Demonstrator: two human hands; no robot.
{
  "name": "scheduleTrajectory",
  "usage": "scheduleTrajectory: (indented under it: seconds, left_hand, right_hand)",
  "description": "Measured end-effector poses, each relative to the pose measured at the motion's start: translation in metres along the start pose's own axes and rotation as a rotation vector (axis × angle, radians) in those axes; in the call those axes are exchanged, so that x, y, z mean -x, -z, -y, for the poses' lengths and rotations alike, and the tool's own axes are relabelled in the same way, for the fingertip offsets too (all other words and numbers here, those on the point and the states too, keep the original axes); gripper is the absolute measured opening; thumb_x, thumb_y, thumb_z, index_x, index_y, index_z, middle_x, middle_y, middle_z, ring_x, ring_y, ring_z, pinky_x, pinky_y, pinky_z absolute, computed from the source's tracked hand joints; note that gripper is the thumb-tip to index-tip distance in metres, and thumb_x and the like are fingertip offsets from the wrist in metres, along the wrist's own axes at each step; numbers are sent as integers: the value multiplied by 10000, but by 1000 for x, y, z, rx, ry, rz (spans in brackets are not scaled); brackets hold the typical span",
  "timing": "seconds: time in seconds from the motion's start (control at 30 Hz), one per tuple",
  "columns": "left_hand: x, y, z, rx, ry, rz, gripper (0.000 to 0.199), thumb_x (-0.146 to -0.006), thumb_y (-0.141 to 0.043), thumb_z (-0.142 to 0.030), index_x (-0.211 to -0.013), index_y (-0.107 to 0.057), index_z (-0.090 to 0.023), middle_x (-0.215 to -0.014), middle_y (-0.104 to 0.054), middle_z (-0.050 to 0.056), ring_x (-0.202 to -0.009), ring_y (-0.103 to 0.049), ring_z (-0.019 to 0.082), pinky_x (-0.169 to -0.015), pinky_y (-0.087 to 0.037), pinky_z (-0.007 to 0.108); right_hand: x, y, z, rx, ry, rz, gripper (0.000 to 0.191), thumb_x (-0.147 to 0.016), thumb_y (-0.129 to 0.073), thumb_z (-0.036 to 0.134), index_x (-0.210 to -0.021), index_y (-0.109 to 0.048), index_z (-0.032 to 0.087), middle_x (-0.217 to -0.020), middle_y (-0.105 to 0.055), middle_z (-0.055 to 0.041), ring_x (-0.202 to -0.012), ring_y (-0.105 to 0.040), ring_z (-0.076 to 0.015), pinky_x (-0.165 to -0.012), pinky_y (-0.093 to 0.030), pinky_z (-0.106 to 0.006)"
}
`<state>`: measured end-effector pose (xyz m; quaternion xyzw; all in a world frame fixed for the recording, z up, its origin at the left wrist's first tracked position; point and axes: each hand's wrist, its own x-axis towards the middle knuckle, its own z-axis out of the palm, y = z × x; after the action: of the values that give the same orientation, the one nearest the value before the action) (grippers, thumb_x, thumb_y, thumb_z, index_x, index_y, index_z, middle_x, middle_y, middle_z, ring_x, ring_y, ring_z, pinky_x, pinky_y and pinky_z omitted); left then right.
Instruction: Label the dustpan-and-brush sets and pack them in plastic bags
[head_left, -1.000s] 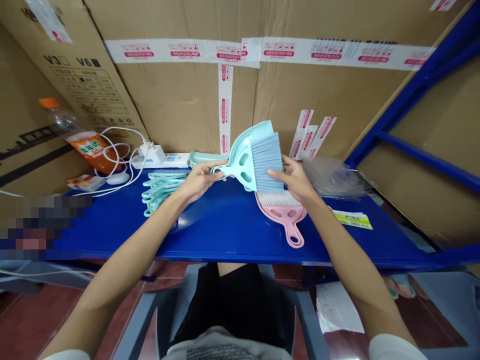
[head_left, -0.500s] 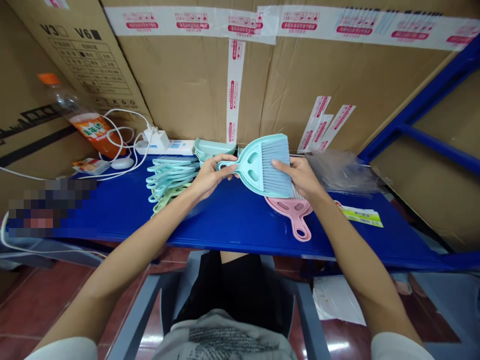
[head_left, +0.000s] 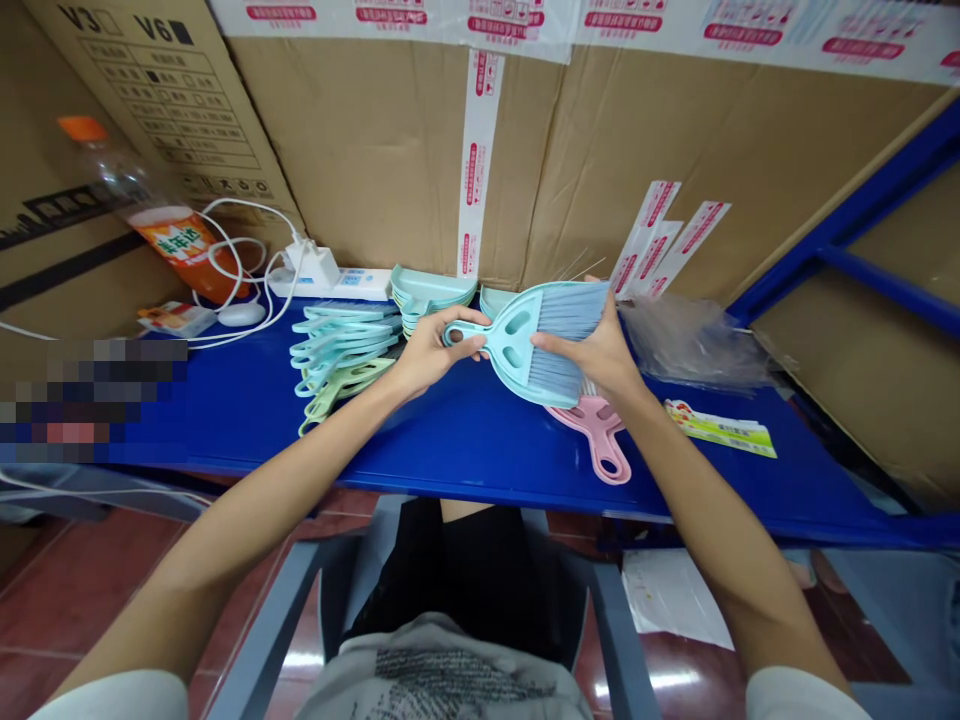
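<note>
Between my two hands is a light-blue hand brush [head_left: 517,340] with grey-blue bristles, which appears to lie in a matching dustpan. My left hand [head_left: 441,350] is closed around the handle end. My right hand [head_left: 596,345] grips the bristle end, its thumb pressed on the bristles and its other fingers behind. Below it on the table lies a pink brush and dustpan [head_left: 604,440], partly hidden by the blue set and my right hand. Left of my left hand is a pile of light-blue handled pieces [head_left: 341,340], with green ones [head_left: 341,390] under them.
Stacked dustpans [head_left: 431,290] stand at the back of the blue table [head_left: 450,450]. A power strip [head_left: 364,283], cables and an orange drink bottle [head_left: 184,245] are at the left. Clear plastic bags [head_left: 694,340] and printed cards [head_left: 724,430] lie right. Cardboard [head_left: 375,150] rises behind.
The blue brush has shifted slightly right and tilted a little in my hands. My right thumb has slid leftward across the bristles towards the brush head. The camera view has shifted slightly.
</note>
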<state>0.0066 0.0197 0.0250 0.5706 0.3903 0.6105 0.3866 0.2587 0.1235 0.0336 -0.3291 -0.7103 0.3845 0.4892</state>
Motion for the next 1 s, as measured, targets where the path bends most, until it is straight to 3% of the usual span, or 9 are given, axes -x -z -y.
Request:
scheduleTrajectory:
  seconds: [0.13,0.23,0.4,0.6,0.8,1.0]
  left_hand:
    - [1,0,-1,-13,-85,-9,534,-784,-984,-467,-1175,-742,-197,-988,-788,45,-721,-749,159,-704,-638,297]
    - [1,-1,-1,38,-88,-47,637,-758,-1006,-465,-1269,-707,-229,-1008,-792,37,-734,-740,157,-735,-644,305]
    - [0,-1,-2,116,-58,-82,461,-807,-955,-557,-1043,-802,-192,-837,-788,28,-716,-737,160,-744,-631,304]
    - [0,-1,-5,17,-94,-117,437,-790,-965,-556,-983,-829,-188,-758,-798,34,-665,-742,175,-692,-629,315]
    - [2,-4,-8,-56,-136,-178,452,-804,-943,-589,-933,-809,-178,-717,-790,40,-592,-730,182,-613,-607,310]
    - [3,-3,-8,-36,-148,-167,449,-823,-931,-591,-954,-783,-188,-668,-757,23,-551,-702,175,-541,-567,296]
  right_hand:
    - [5,-5,2,131,130,-75,1310,-571,-1046,640,-1642,-370,306,-1542,-575,-153,-1422,-594,-388,-1258,-453,-631]
    - [11,-9,11,170,219,-133,1266,-621,-1009,686,-1647,-368,312,-1583,-535,-153,-1462,-552,-395,-1284,-411,-645]
    - [16,-12,24,207,294,-215,1237,-667,-973,721,-1661,-354,322,-1656,-462,-146,-1593,-410,-410,-1354,-297,-648]
    - [18,-12,27,259,314,-219,1210,-689,-964,705,-1667,-360,326,-1649,-468,-140,-1580,-430,-419,-1331,-344,-660]
    - [21,-15,30,251,293,-213,1211,-698,-955,714,-1666,-342,323,-1684,-428,-146,-1629,-340,-440,-1327,-331,-682]
    - [20,-18,25,228,259,-217,1217,-679,-959,734,-1650,-353,321,-1691,-434,-148,-1606,-390,-435,-1335,-323,-676]
